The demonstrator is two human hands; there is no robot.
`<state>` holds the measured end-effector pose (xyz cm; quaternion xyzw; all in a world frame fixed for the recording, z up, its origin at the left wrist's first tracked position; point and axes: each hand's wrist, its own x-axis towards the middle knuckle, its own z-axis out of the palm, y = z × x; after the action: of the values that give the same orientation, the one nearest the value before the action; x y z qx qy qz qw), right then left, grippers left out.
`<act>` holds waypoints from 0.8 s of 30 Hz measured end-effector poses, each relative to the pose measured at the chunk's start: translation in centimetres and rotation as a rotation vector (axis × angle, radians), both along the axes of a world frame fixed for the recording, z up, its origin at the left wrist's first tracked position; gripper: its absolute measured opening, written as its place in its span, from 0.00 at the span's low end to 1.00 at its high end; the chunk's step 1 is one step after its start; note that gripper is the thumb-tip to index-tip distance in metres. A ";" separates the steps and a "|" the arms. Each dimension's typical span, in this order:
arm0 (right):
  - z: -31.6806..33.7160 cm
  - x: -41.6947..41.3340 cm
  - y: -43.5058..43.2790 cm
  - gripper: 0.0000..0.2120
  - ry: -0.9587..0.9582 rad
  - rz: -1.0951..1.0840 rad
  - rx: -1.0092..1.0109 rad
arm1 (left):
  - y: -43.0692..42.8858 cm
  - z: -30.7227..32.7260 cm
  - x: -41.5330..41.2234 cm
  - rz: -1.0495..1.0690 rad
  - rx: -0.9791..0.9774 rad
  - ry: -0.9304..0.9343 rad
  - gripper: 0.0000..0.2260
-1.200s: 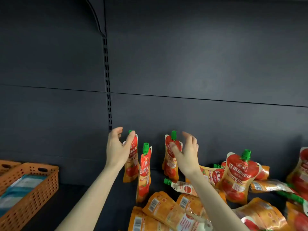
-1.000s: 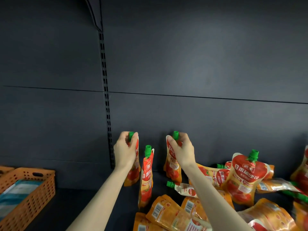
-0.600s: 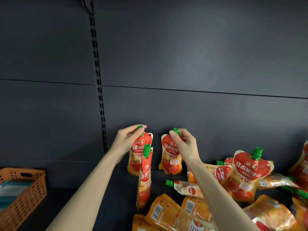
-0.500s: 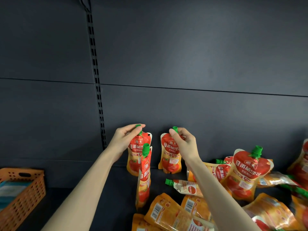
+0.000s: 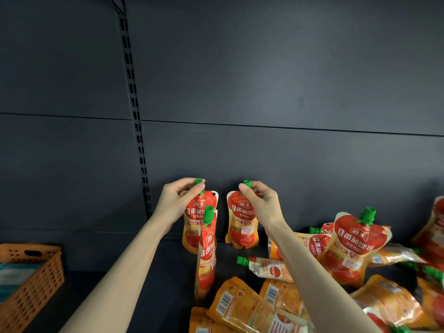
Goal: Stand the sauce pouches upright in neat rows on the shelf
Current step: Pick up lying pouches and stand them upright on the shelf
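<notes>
Left hand (image 5: 176, 200): pinching the green cap of the left rear pouch (image 5: 197, 223), fingers closed on the spout.
Right hand (image 5: 260, 203): gripping the cap of the right rear pouch (image 5: 241, 222) in the same way.
Change: both pouches, edge-on a second ago, now turning label-forward and standing upright at the back edge of the shelf (image 5: 168, 265).
Front pouch (image 5: 206, 255): standing just ahead of the left one, still edge-on.
Loose pile (image 5: 271, 301): lying flat toward the front right of the shelf.
Orange basket (image 5: 31, 280): sitting at the far left.
Task meaning: back row starting; most pouches awaiting placement.
</notes>
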<state>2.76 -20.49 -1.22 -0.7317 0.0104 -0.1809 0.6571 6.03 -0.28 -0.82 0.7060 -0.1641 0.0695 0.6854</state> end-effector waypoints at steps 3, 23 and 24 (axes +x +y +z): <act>0.0 0.1 -0.1 0.11 0.001 -0.008 -0.006 | -0.3 0.1 -0.3 0.027 0.013 -0.025 0.06; -1.4 -4.3 -1.2 0.14 -0.076 -0.216 -0.308 | -2.5 -3.4 -10.2 0.248 -0.079 -0.082 0.19; -1.8 -5.0 -1.4 0.13 -0.067 -0.201 -0.300 | -2.8 -3.9 -10.5 0.246 -0.072 -0.070 0.21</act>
<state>-2.26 -21.89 -2.98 -0.8103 0.0344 -0.2694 0.5192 -4.52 -3.10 -4.69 0.6929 -0.0975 0.1831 0.6905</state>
